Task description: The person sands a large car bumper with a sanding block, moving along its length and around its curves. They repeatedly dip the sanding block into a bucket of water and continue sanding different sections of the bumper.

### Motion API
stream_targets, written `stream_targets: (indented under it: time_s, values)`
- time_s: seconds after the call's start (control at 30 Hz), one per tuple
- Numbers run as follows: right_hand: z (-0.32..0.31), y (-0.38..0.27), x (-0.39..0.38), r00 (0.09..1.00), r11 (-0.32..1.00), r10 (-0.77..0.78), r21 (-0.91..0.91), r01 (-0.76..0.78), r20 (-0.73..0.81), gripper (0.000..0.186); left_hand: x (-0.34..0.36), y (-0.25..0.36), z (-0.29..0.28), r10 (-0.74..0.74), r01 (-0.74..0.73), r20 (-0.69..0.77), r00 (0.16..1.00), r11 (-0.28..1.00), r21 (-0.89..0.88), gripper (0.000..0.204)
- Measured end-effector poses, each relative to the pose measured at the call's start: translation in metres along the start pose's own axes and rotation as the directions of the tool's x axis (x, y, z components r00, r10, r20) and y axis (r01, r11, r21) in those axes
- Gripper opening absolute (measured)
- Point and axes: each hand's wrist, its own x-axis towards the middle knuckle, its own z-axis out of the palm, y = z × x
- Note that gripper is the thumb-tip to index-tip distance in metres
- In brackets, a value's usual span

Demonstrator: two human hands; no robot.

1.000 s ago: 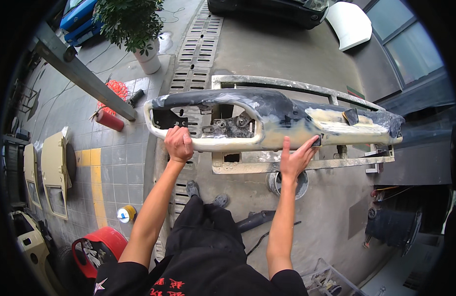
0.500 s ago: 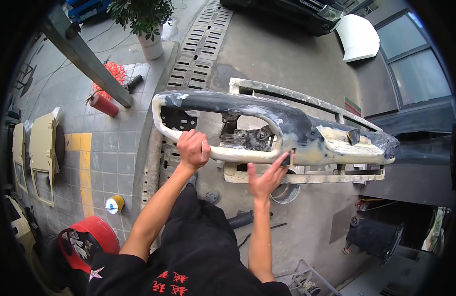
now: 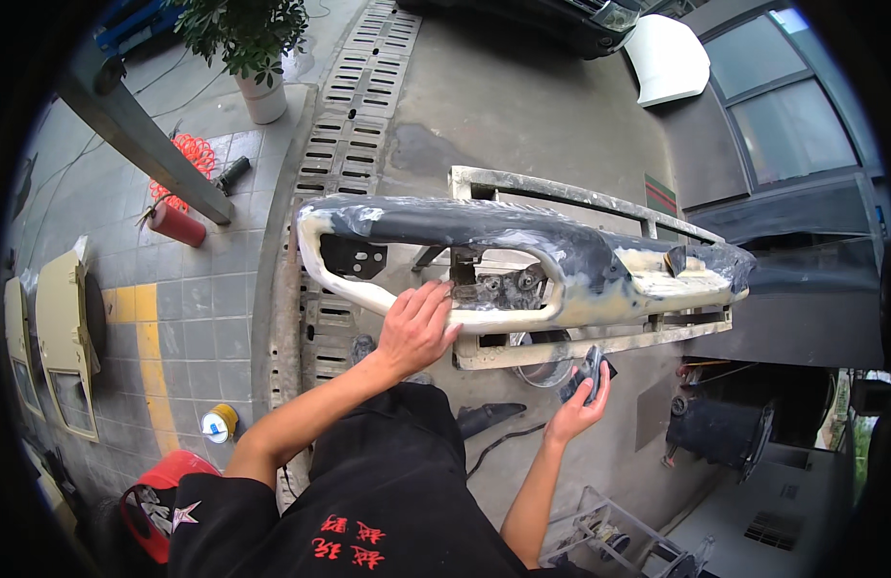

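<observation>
A long car bumper [image 3: 585,260], black with cream and white filler patches, lies across a pale metal stand [image 3: 599,342]. My left hand [image 3: 418,329] is on the white lower bar of its large opening, fingers curled over the edge and thumb on the near side. In front of the bumper, apart from it, my right hand [image 3: 582,409] holds a bent, dark grey sheet of sandpaper [image 3: 587,374] between thumb and fingers. A small dark block [image 3: 675,260] sits on the bumper's cream recess at the right.
A round metal container [image 3: 542,361] stands under the bumper's near side. A drain grate [image 3: 344,125] runs along the floor at left. Farther left are a metal post [image 3: 146,140], a fire extinguisher [image 3: 175,226], a yellow tub [image 3: 220,422] and a red bin [image 3: 166,472].
My right hand has drawn back from the bumper's lower edge toward me, lifting the sandpaper off. My left hand has slid right along the lower bar. The view has shifted slightly.
</observation>
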Motion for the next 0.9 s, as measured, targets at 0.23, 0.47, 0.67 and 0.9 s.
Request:
stream_targets:
  time_s: [0.23,0.47,0.67,0.9]
  values:
    - [-0.003,0.014,-0.010,0.997,0.997,0.067,-0.030,-0.066,0.028,0.037,-0.015,0.006,-0.016,0.081,-0.081,0.010,0.997,0.997,-0.009,0.053]
    - [0.000,0.014,-0.009,0.993,0.994,0.104,-0.042,-0.102,0.058,0.037,-0.020,0.003,-0.012,0.220,-0.219,0.010,0.976,0.973,-0.069,0.046]
    - [-0.005,0.019,-0.008,0.987,0.987,0.157,-0.017,-0.157,0.016,0.037,-0.004,0.024,0.005,0.298,-0.285,0.073,0.952,0.947,-0.150,0.047]
    - [-0.002,0.025,-0.009,0.983,0.983,0.180,-0.032,-0.179,0.035,0.037,0.032,0.073,0.046,0.339,-0.339,0.199,0.919,0.940,-0.037,0.059]
